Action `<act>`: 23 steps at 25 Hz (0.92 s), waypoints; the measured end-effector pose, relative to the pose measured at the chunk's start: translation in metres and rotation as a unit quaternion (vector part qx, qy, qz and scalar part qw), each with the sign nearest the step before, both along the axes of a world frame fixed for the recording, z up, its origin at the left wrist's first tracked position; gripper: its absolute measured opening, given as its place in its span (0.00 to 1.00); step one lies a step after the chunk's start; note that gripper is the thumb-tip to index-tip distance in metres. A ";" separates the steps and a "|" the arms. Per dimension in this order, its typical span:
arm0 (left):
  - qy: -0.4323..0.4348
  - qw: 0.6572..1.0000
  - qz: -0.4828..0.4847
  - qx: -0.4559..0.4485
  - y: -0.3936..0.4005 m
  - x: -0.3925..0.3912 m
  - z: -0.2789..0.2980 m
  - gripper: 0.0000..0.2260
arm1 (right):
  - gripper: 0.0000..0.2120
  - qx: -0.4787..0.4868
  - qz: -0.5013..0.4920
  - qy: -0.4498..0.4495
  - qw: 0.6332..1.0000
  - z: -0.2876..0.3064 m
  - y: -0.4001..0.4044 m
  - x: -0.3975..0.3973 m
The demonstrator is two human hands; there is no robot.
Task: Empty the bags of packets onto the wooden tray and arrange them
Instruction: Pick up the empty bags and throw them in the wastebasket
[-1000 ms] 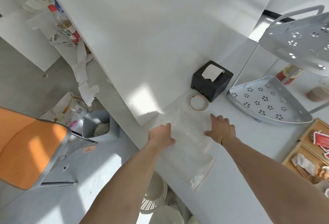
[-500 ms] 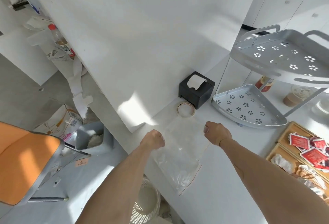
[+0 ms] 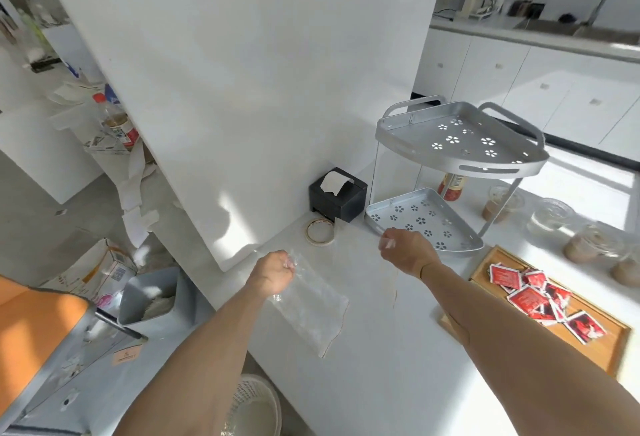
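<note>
Left hand [image 3: 272, 274] closed in a fist on the upper edge of a clear plastic bag [image 3: 310, 311]. Bag looks empty, lies flat on the white counter [image 3: 381, 366], stretching from the fist toward 5 o'clock. A thin reddish strip runs along its far end.

Right hand [image 3: 407, 252] also closed, knuckles up, pinching a bit of clear film at its 10 o'clock side. Whether this film belongs to the same bag or a second one: cannot tell, it is too transparent. A thin reddish line hangs below this hand, near the forearm.

The hands are well apart, left at 9 o'clock of right.

Wooden tray [image 3: 588, 342] at 4 o'clock of the right hand, partly behind the right forearm. Red packets [image 3: 530, 297] lie on it in a loose, overlapping heap, not in rows.

Roll of tape [image 3: 320, 232] flat on the counter, between the hands and further back. Black tissue box [image 3: 337, 198] just behind it, against the white board [image 3: 242, 89]. Two-tier metal rack [image 3: 450, 176] at 12 o'clock of the right hand, its lower shelf just beyond the knuckles.
</note>
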State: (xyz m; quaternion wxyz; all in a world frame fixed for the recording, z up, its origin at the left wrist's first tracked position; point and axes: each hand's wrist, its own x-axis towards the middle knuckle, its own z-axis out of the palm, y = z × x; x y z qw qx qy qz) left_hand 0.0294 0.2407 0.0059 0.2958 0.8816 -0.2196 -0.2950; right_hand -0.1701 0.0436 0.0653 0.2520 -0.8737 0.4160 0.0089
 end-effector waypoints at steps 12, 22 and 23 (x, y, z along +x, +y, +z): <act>-0.080 0.989 0.087 -0.090 0.090 0.000 0.059 0.06 | 0.07 -0.016 0.099 -0.027 0.995 0.041 0.074 0.031; -0.108 0.976 0.186 -0.040 0.270 0.037 0.067 0.01 | 0.14 -0.012 0.247 0.011 0.969 0.037 0.225 0.129; -0.108 0.975 0.193 -0.034 0.285 0.038 0.065 0.02 | 0.15 -0.011 0.259 0.010 0.966 0.033 0.238 0.137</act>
